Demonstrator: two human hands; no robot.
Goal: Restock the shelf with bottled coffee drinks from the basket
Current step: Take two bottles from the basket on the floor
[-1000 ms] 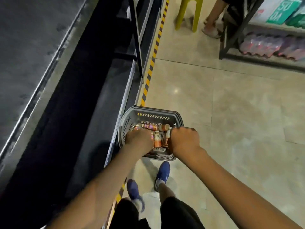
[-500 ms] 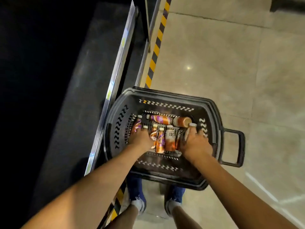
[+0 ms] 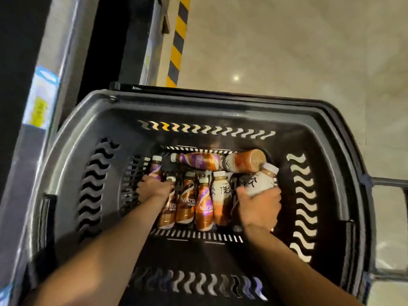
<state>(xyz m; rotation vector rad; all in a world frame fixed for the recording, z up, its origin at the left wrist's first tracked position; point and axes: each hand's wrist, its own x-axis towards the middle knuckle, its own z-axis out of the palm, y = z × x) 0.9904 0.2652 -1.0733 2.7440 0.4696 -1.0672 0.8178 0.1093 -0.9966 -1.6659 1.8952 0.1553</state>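
A dark grey plastic basket (image 3: 72, 151) sits on the floor beside the shelf and fills most of the view. Several bottled coffee drinks (image 3: 204, 206) lie on its bottom, brown and purple ones and white-labelled ones. My left hand (image 3: 153, 189) is down at the basket's left side, fingers curled round a purple-labelled bottle (image 3: 155, 170). My right hand (image 3: 259, 207) grips a white-labelled bottle (image 3: 259, 181), tilted with its cap pointing up and right. Two more bottles (image 3: 220, 161) lie crosswise at the far end.
The shelf edge (image 3: 44, 102) with price tags runs along the left, with dark shelving behind it. A yellow-and-black floor stripe (image 3: 177, 45) runs beside it. The basket's pull handle (image 3: 388, 180) sticks out to the right over the beige tile floor (image 3: 287, 51).
The camera has come much closer to the basket. My right hand has closed round the white-labelled bottle and tilted it up. My left hand stays on the purple bottle at the left.
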